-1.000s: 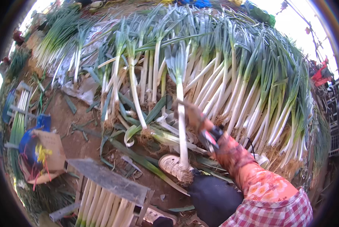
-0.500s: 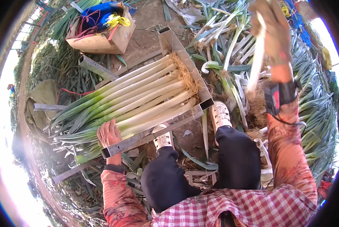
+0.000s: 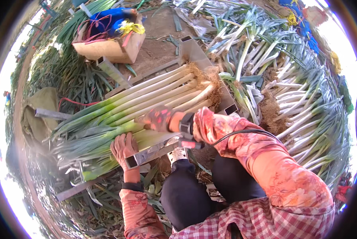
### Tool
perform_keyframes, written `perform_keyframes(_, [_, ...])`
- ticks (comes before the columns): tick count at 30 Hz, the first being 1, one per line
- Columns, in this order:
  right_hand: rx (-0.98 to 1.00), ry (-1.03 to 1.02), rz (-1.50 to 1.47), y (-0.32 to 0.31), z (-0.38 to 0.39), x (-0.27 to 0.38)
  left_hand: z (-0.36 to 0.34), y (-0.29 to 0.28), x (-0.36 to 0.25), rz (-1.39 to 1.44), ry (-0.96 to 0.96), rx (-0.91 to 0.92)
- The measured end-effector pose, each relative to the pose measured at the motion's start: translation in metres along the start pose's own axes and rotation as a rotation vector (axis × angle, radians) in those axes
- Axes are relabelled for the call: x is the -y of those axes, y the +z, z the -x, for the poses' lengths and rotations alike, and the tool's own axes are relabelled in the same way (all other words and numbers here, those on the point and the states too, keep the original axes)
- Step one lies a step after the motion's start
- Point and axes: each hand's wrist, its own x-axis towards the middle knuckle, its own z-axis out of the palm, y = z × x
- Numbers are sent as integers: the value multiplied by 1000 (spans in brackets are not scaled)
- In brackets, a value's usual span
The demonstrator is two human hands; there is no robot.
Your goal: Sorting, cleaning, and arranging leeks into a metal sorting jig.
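1. An outdoor farm work spot, in a field or yard: bare brown soil (image 3: 158, 47) shows under everything, in bright sunlight.
2. Harvested leeks (image 3: 306, 107) with roots and leaves lie in heaps on the ground.
3. A metal frame (image 3: 194, 49) on the ground holds a row of leeks (image 3: 146, 103) side by side.
4. A cardboard box (image 3: 111, 47) of coloured ties sits on the dirt nearby.

A cardboard box (image 3: 109, 47) holding blue cloth and yellow ties is sitting on the bare dirt (image 3: 158, 47), with loose leeks (image 3: 302, 107) lying at right.
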Motion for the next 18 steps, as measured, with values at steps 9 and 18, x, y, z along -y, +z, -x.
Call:
perform_keyframes(9, [16, 66, -209, 41, -19, -9, 1, -19, 4, 54, -89, 11])
perform_keyframes(18, [-122, 48, -197, 26, 14, -10, -19, -11, 17, -275, -38, 89])
